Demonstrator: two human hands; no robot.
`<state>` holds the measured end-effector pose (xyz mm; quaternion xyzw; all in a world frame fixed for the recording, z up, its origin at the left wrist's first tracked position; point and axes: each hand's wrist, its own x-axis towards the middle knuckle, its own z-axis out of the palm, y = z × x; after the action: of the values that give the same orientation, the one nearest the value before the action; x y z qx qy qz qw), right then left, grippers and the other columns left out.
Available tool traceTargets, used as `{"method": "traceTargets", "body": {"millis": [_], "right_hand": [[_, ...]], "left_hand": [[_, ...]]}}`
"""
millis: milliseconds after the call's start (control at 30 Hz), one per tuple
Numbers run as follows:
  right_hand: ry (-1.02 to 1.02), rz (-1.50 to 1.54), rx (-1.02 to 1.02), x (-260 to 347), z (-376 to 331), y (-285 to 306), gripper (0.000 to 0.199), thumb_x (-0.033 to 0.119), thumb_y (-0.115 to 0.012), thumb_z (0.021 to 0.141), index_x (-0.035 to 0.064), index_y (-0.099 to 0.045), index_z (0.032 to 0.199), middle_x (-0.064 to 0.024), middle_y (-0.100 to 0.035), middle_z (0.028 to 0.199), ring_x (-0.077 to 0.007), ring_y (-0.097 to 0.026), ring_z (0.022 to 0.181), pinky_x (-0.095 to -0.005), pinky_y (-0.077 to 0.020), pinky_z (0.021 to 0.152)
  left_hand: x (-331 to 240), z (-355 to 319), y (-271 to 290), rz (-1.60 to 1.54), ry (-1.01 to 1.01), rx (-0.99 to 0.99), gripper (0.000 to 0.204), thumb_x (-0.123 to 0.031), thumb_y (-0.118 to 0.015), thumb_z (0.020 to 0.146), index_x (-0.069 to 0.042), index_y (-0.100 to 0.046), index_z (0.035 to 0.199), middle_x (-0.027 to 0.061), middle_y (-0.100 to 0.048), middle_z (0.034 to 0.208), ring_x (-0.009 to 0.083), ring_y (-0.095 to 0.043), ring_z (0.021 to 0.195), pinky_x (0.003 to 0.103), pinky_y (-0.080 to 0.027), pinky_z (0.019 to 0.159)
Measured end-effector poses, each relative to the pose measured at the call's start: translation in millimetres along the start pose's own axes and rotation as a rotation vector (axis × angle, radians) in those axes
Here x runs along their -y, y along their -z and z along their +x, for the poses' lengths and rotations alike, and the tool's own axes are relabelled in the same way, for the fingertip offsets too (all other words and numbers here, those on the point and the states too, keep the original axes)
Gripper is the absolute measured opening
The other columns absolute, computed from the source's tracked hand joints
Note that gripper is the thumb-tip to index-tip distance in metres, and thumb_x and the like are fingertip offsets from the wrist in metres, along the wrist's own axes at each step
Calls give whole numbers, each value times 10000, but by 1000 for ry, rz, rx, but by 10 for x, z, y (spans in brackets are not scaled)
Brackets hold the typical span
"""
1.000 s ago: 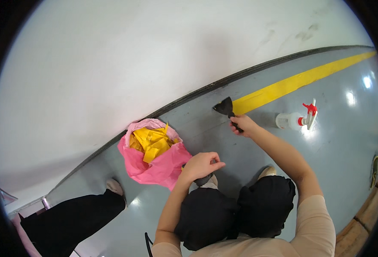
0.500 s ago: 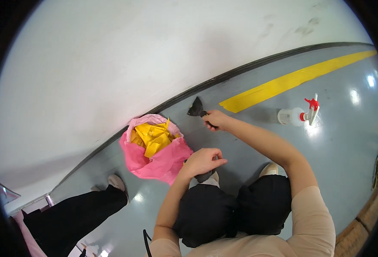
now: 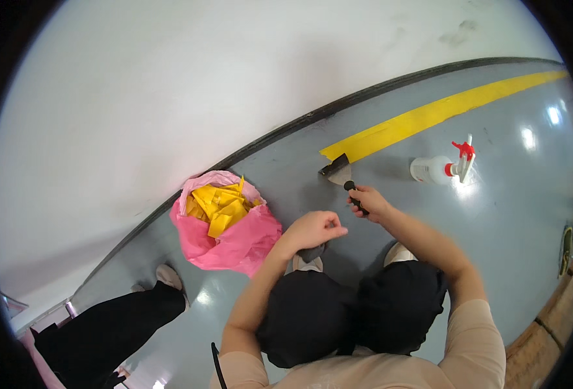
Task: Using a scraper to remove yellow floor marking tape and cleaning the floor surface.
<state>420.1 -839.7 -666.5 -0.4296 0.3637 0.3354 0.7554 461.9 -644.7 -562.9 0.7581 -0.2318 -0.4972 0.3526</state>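
My right hand (image 3: 372,205) is closed round the black handle of a scraper (image 3: 342,175). Its wide blade, dark along the front edge, lies at the ragged near end of a yellow floor strip (image 3: 422,123). Over my left shoe, my left hand (image 3: 313,231) is held with its fingers curled in. Something dark grey (image 3: 311,253) shows just under that hand; what it is I cannot make out. Close to its left stands a pink bag (image 3: 225,249), open at the top, with crumpled yellow strips (image 3: 218,206) inside.
A clear spray bottle (image 3: 429,170) with a red and white trigger lies on the grey floor right of the strip. A white wall (image 3: 169,91) with dark skirting (image 3: 312,115) runs behind. Another person's leg (image 3: 118,318) is at the left; wooden boards (image 3: 539,343) are at lower right.
My right hand has moved right and nearer to me, turning the scraper so its blade meets the strip's end. My left hand has risen slightly. The view has shifted a little.
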Motion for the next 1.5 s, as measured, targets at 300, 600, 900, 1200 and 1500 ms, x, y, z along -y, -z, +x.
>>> {"method": "traceTargets", "body": {"millis": [300,600,900,1200,1500], "right_hand": [[133,31,-124,-515,-30,-156,262,277,-472,910,36,-552,974,-45,-553,870,-150,-506,769,-295,-418,672],[88,-54,31,-485,41,-8,357,368,-433,937,74,-573,1083,-18,-565,895,-114,-505,822,-253,-408,706],[103,-142,-1,-690,-353,569,306,304,-464,924,57,-605,1035,-19,-583,851,-114,-545,782,-258,-454,684],[68,-193,-106,-1139,-625,677,288,276,-464,926,43,-609,1013,-33,-602,820,-117,-568,737,-261,-482,680],[159,-424,-152,-959,-675,575,292,291,-484,914,36,-606,984,-55,-625,812,-128,-598,751,-265,-490,694]], "left_hand": [[460,666,-520,-748,518,-83,628,-555,-464,880,25,-592,1081,99,-631,988,160,-589,890,283,-451,774],[571,575,-582,-1097,398,-36,388,-398,-583,867,-33,-588,997,47,-618,814,113,-598,660,256,-452,597],[1089,379,502,-254,503,-67,391,-395,-506,909,-18,-603,942,26,-574,648,98,-508,572,240,-384,570],[1264,401,708,-162,454,-120,489,-467,-540,860,5,-633,774,72,-593,588,142,-551,501,288,-406,489],[1111,554,1144,163,455,-93,478,-434,-581,841,36,-662,822,87,-587,590,145,-559,508,307,-425,496]]}}
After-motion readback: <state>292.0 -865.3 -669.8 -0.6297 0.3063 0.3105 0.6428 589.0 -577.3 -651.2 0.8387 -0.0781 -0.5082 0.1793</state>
